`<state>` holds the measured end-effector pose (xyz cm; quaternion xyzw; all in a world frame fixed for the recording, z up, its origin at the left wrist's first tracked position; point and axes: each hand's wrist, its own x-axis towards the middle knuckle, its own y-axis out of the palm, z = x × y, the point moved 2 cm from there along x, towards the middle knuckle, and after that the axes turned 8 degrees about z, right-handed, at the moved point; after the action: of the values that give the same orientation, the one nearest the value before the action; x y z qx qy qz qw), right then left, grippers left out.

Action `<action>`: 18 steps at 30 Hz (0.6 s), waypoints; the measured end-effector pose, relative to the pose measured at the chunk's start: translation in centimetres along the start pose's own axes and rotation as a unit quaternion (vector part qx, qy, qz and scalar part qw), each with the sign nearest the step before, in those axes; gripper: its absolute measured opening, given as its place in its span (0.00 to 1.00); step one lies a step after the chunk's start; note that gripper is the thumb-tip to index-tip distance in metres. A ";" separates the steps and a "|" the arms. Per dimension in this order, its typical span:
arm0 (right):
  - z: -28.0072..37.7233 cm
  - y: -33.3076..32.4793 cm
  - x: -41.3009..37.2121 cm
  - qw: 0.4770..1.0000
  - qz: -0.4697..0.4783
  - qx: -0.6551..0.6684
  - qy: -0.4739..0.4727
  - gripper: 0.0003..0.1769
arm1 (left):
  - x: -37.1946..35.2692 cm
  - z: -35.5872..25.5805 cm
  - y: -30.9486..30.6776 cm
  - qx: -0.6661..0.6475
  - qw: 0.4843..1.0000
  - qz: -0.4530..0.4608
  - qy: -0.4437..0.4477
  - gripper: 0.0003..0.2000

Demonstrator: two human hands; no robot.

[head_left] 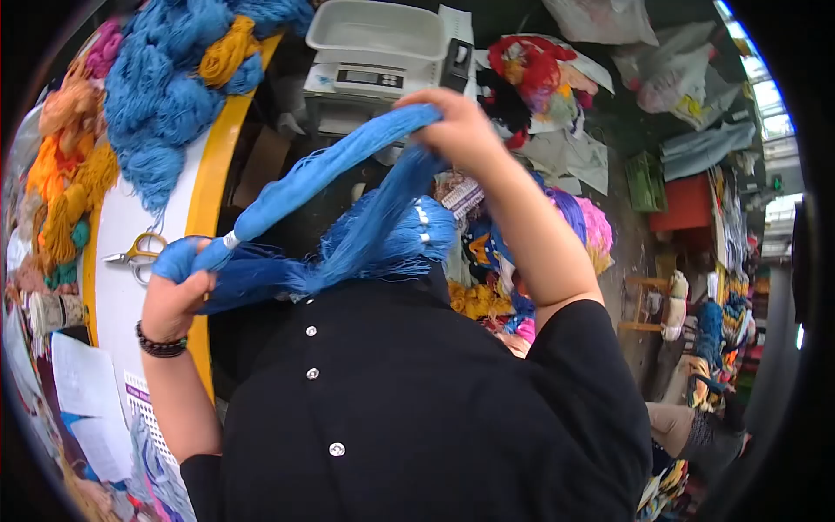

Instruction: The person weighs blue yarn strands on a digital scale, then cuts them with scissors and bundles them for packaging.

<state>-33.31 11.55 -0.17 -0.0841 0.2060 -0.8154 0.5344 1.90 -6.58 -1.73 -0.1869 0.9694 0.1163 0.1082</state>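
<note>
Gripping the blue skein (pixel 335 163), the left hand (pixel 181 287) clamps near its white band (pixel 230 240). The right hand (pixel 457 130) clasps its far end.

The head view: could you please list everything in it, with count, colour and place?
Held skein: one, blue, between the hands
Blue yarn bundle: one, below the skein
Other yarn: uncountable, many colours, both sides
Table: one, white, yellow-edged, left
Scissors: one, yellow-handled, on table
Scale: one, pale, top
Tub: one, white, on scale
Crate: one, green, right
Papers: several, white, lower left
Shirt: one, black, centre
Hands: two, left, right
</note>
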 end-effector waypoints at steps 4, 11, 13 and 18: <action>-2.3 -6.8 -4.3 0.979 -0.202 0.024 0.002 0.21 | -1.3 -0.6 -2.7 0.059 0.998 0.007 -0.028 0.34; -12.6 -15.0 -14.2 0.895 -0.439 0.082 0.024 0.15 | -3.3 1.2 -6.2 0.058 0.997 -0.019 -0.044 0.37; -16.3 -15.3 -15.7 0.862 -0.399 -0.264 0.168 0.13 | -3.4 0.9 -5.0 0.067 0.997 -0.047 0.013 0.29; -9.2 -3.0 -9.9 0.935 -0.204 -0.287 -0.037 0.24 | -1.9 1.7 -3.5 -0.115 0.978 -0.093 0.145 0.24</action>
<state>-35.01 23.87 -6.33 -0.3042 0.3902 -0.8092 0.3170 5.29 -8.62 -3.53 -0.3024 0.9334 0.1877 -0.0454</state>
